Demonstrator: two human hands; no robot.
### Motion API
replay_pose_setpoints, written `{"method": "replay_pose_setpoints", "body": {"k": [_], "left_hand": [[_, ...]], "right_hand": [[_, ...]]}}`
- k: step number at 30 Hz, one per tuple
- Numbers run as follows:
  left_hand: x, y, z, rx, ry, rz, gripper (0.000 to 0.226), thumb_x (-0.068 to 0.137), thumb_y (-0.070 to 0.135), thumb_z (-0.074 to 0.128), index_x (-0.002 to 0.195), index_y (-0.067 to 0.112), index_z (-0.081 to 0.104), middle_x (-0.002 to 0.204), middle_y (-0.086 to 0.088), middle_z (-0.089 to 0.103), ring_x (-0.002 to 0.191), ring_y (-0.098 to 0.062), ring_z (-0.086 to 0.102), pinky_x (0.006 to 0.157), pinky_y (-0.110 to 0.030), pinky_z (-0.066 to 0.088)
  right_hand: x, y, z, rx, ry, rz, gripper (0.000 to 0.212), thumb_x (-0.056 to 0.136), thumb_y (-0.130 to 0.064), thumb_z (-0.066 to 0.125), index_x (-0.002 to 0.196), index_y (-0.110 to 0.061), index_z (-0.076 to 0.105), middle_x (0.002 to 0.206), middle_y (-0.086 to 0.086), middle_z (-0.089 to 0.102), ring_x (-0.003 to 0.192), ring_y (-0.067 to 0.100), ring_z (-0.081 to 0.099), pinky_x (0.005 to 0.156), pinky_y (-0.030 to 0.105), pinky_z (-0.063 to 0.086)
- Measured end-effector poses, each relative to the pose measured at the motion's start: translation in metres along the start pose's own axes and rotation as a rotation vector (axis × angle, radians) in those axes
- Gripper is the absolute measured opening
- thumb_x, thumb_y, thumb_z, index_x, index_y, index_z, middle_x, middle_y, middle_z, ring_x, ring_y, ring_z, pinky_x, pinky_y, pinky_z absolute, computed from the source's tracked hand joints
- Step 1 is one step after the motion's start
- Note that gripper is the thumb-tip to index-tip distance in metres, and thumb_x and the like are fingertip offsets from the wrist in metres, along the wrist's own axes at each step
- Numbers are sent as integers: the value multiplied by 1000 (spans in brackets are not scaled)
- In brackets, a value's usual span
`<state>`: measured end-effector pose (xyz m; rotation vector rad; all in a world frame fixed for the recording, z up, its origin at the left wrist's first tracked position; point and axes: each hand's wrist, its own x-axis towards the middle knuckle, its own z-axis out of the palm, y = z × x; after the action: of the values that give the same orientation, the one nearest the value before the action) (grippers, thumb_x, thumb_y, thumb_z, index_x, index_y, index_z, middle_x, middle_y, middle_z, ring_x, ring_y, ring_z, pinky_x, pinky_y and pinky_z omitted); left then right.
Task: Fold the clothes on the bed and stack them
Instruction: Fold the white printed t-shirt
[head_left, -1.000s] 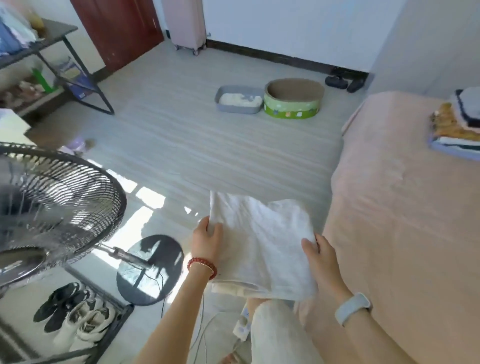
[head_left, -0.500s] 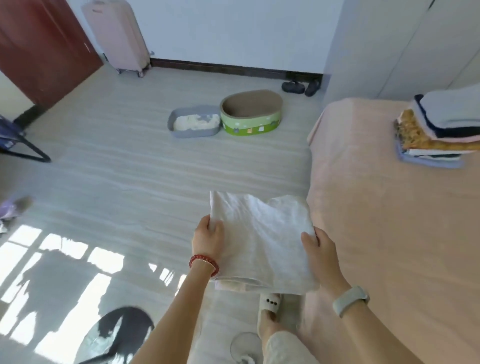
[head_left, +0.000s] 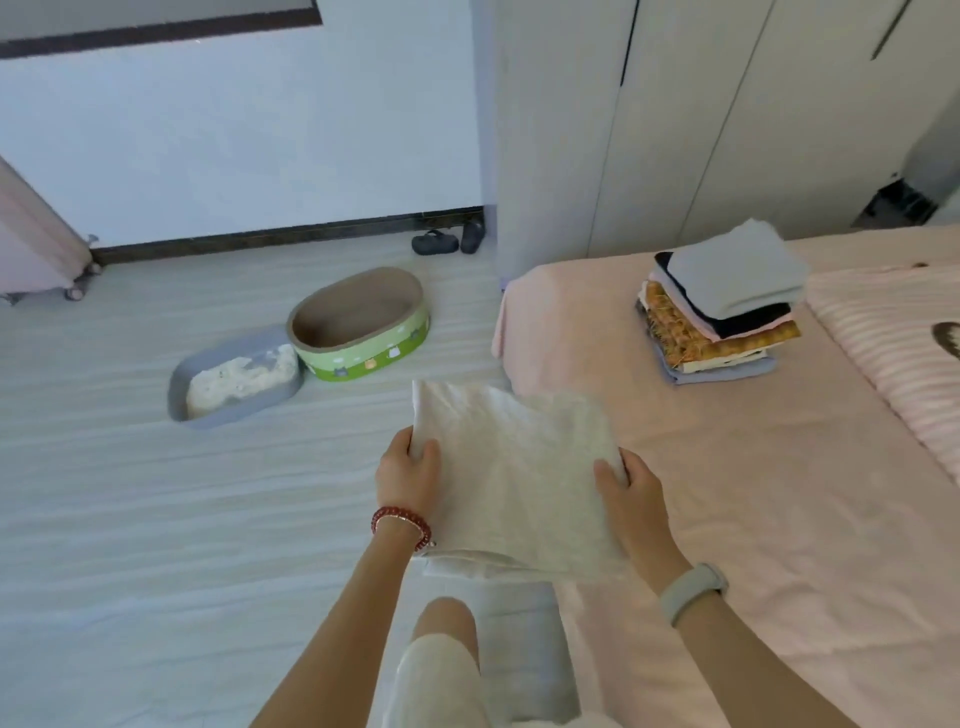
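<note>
A folded white garment (head_left: 511, 467) is held flat in the air at the bed's left edge. My left hand (head_left: 408, 470) grips its left side, thumb on top. My right hand (head_left: 631, 488) grips its right side. On the pink bed (head_left: 727, 493), at the far end, stands a stack of folded clothes (head_left: 719, 306) with a grey piece on top, well beyond the garment and to its right.
A green oval pet bed (head_left: 361, 325) and a grey tray (head_left: 236, 379) sit on the floor to the left. Dark slippers (head_left: 447, 240) lie by the wall. A grey wardrobe (head_left: 701, 119) rises behind the bed. A pink striped quilt (head_left: 893, 343) covers the bed's right part.
The view has swung right, away from the fan and door, toward the bed and wardrobe. The stack has come closer to the centre. Both hands keep the same hold on the white garment.
</note>
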<state>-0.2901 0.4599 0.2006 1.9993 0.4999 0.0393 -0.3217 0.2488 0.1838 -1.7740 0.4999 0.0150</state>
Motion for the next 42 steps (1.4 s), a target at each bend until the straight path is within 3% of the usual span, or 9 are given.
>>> {"method": "replay_pose_setpoints", "body": {"k": [5,10,16,20,25,29,34,38,42], "left_hand": [[111,60,59,29,-188,145,9,89,9,47,89,7,56,72,3,52,68,-16,46,58,-27,35],[230,126,129,76,-443,297,13,91,11,48,97,9,59,89,-5,57,83,-22,50,67,-27,36],[322,205,215,175,-651,421,27,94,14,48,118,7,57,104,-5,59,95,-21,51,87,-27,38],[339,259,292,216,-801,532,23,93,11,47,111,8,59,96,-5,59,88,-22,51,76,-25,35],[343,313,387,183,-949,663,13,91,10,48,97,11,59,88,-5,58,80,-22,50,71,-28,38],[350,345,462,135,-1030,625,12,92,14,48,97,15,58,75,5,55,68,-13,48,66,-28,39],[363,349,552,146,-1075,584,8,93,11,48,94,14,56,72,7,51,64,-7,46,59,-20,38],[383,317,603,236,-1075,470,14,93,10,48,102,11,59,78,3,56,70,-13,51,59,-20,40],[390,301,627,399,-1004,421,32,95,16,47,126,10,53,115,-9,60,100,-24,54,82,-25,38]], "right_hand": [[85,-30,0,94,210,28,13,94,-13,49,106,-17,53,89,-4,57,73,5,54,58,17,40],[174,-58,9,198,435,85,10,95,-15,48,103,-16,54,88,0,58,75,15,54,67,29,44],[250,-85,5,321,676,120,12,93,-8,51,94,-19,56,83,3,59,74,20,53,72,33,44],[292,-87,-22,351,858,152,14,93,-12,51,104,-16,58,84,0,62,78,22,57,74,37,47],[346,-82,-76,372,1018,145,19,94,-9,44,107,-12,57,85,3,58,75,18,52,64,29,43],[398,-69,-122,369,1121,141,19,93,-8,45,107,-10,58,77,1,54,71,16,47,63,28,40],[454,-43,-161,392,1150,170,28,86,-26,46,109,-15,57,86,2,58,79,18,51,67,30,41],[481,-7,-170,426,1091,325,33,95,-15,45,128,-14,49,103,2,60,93,20,57,70,27,43],[487,8,-168,460,1035,412,44,97,-22,45,139,-23,35,115,2,57,94,17,56,73,27,44]]}}
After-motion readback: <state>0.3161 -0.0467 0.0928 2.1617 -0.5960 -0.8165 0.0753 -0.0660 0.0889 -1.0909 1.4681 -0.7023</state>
